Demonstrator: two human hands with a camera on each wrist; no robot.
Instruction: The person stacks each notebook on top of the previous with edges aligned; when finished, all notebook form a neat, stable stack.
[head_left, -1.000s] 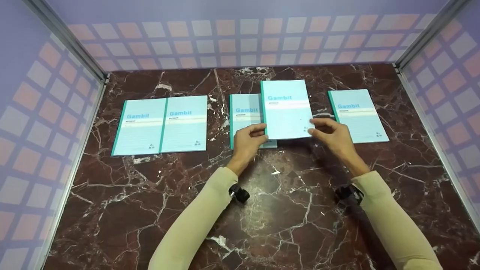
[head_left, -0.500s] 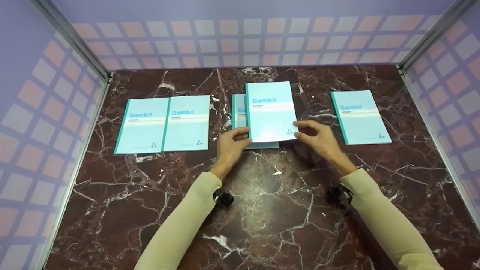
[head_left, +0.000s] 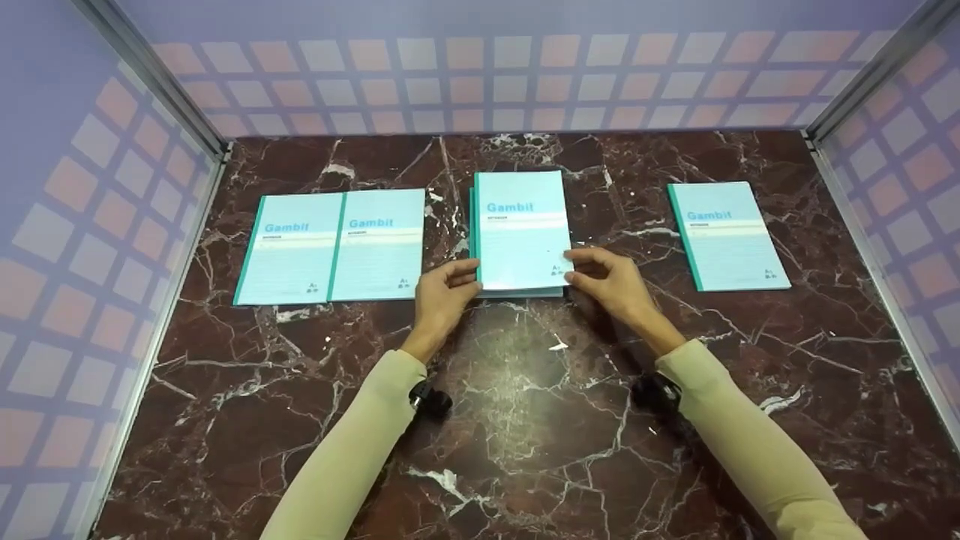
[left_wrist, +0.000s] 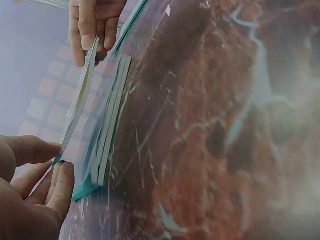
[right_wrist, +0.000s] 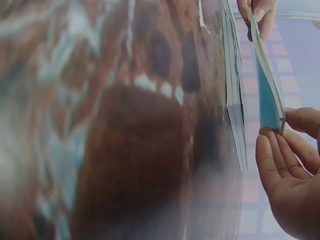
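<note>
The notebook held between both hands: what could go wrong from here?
The held notebook may land unevenly: in the head view, the notebook beneath shows past its left and near edges. Pages could crease, as the near edge gapes in the left wrist view. It might slip: the left hand and right hand pinch only its sides.

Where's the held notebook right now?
Head view, slightly right of centre: the held notebook is raised above another notebook, between left hand and right hand. Left wrist view shows the gap.
</note>
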